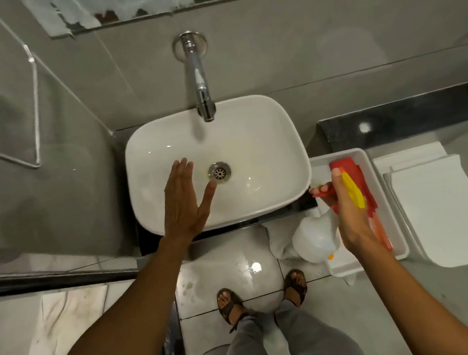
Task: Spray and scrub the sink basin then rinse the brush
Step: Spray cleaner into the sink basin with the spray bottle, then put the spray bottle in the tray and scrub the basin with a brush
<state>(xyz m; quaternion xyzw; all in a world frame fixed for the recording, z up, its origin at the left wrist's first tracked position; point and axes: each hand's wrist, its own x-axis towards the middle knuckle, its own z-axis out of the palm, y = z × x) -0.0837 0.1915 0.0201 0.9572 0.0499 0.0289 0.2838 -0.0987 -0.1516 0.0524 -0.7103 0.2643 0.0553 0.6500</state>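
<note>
A glass screen (26,104) stands at the far left. The left hand (183,205) hovers flat over the sink (267,140), fingers spread, empty, just left of the drain (219,173). The tap (198,80) juts from the wall over the basin's back edge. Beside the sink's right rim, the right hand (346,210) grips the neck of a white spray bottle (315,238) with its red and yellow head, above a white tray (389,212). A toilet (444,209) lies farther right.

White sink basin (251,143), white spray bottle (315,238) with red-yellow head
</note>
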